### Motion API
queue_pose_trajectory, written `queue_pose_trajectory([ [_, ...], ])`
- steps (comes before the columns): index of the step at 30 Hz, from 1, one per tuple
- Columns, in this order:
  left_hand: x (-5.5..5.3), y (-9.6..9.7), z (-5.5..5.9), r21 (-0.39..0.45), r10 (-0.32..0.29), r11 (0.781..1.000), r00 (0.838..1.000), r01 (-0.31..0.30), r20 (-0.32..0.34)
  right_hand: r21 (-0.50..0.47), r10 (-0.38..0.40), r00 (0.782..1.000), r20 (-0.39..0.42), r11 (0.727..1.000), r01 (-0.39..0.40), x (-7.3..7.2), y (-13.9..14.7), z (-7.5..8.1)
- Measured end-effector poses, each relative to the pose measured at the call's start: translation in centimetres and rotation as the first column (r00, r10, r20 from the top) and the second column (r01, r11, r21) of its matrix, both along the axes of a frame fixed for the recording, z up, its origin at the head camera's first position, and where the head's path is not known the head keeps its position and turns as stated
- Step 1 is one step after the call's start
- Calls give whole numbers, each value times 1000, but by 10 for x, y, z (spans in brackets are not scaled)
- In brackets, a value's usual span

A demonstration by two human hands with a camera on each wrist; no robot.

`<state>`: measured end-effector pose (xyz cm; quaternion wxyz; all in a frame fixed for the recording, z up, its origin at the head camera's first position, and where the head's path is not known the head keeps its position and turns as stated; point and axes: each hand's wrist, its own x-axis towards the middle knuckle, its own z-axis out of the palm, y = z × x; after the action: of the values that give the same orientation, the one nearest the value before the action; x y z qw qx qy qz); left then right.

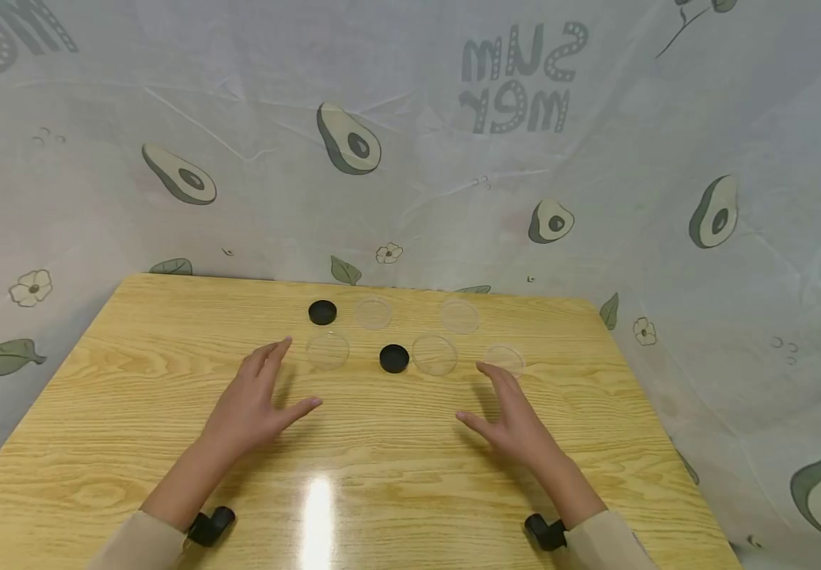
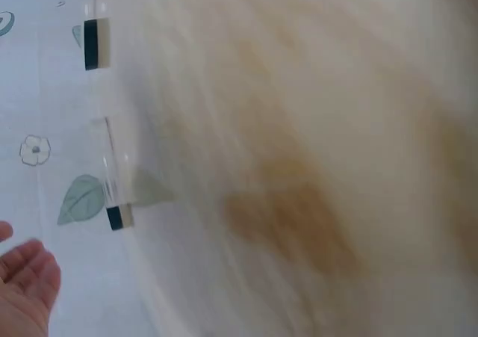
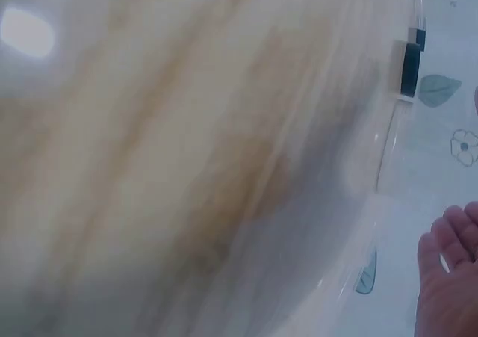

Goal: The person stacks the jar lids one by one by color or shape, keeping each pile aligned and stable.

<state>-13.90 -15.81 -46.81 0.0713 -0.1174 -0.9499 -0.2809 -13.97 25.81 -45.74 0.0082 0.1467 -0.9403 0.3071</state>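
My left hand [image 1: 249,404] hovers over the left half of the table, fingers spread and thumb apart, holding nothing. Nearest to it lies a clear round dish [image 1: 328,351]. My right hand [image 1: 517,419] is likewise spread and holds nothing; its fingertips partly overlap a clear dish [image 1: 505,360] at the right. Between the hands, a shallow black round dish [image 1: 394,359] sits beside another clear dish [image 1: 435,355]. Farther back are a second black dish [image 1: 322,313] and two more clear dishes, one left [image 1: 373,313] and one right [image 1: 460,316]. Each wrist view shows its hand's fingers at the edge.
The wooden table [image 1: 381,451] has its back edge against a pale cloth [image 1: 424,190] printed with avocados and leaves. Black wrist cameras [image 1: 212,526] are worn on both forearms. A bright reflection lies on the table's front part.
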Motion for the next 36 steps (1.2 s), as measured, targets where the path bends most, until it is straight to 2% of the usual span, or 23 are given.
queue_pose_trajectory([
  [4, -9, 9, 2, 108, -51, 993, 998, 46, 44, -70, 53, 998, -22, 996, -54, -11, -5, 0],
  [8, -20, 19, 2, 199, -119, 975, 990, 102, 75, -124, 112, 993, -37, 986, -116, -23, -11, -3],
  [13, -32, 32, -3, 281, -182, 947, 980, 153, 78, -164, 163, 987, -1, 973, -161, -38, -22, -3],
  [23, -50, 60, -5, 340, -266, 913, 961, 226, 77, -199, 203, 975, 92, 963, -181, -63, -46, 4],
  [31, -62, 80, -6, 294, -275, 927, 955, 232, 115, -199, 206, 968, 144, 964, -175, -78, -63, 4],
  [36, -70, 89, -10, 313, -269, 925, 952, 214, 147, -193, 217, 958, 187, 964, -180, -83, -73, 7],
])
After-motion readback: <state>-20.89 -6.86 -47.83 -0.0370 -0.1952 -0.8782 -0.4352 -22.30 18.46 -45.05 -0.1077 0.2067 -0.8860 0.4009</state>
